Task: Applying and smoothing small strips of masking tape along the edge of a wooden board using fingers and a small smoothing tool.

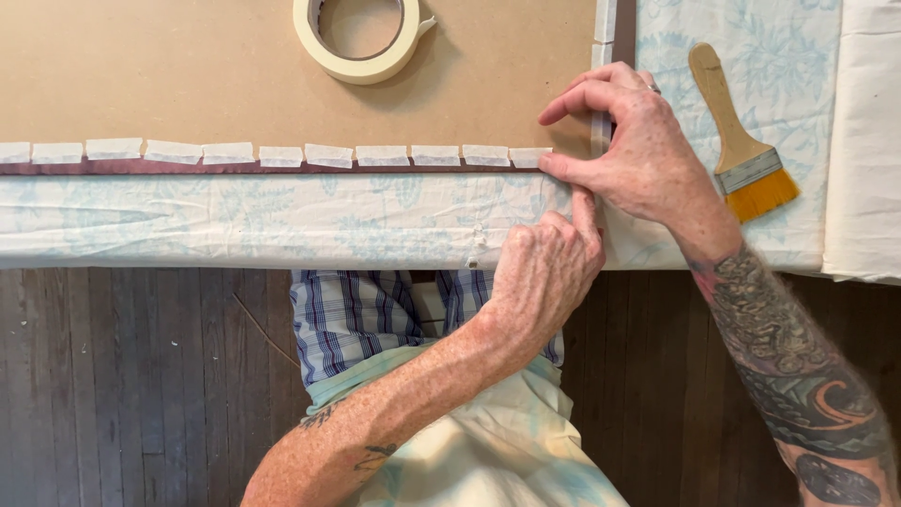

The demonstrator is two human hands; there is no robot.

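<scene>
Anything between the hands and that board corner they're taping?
Nothing visible. The right hand and left hand are both already at the board's near right corner, fingers pressing by the last tape strip. The tape roll and brush lie off to the sides.

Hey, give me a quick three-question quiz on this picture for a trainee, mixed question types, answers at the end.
1. True or false: the tape roll lies on the brown board.
2. Multiple choice: where is the brush? A) in the left hand, B) on the patterned cloth to the right of the board, C) on the floor.
3. Fill in: both the left hand and the right hand work at the board's near-right ____.

Key:
1. True.
2. B; neither hand touches it.
3. Corner, where the row of tape strips along the near edge ends.
</scene>
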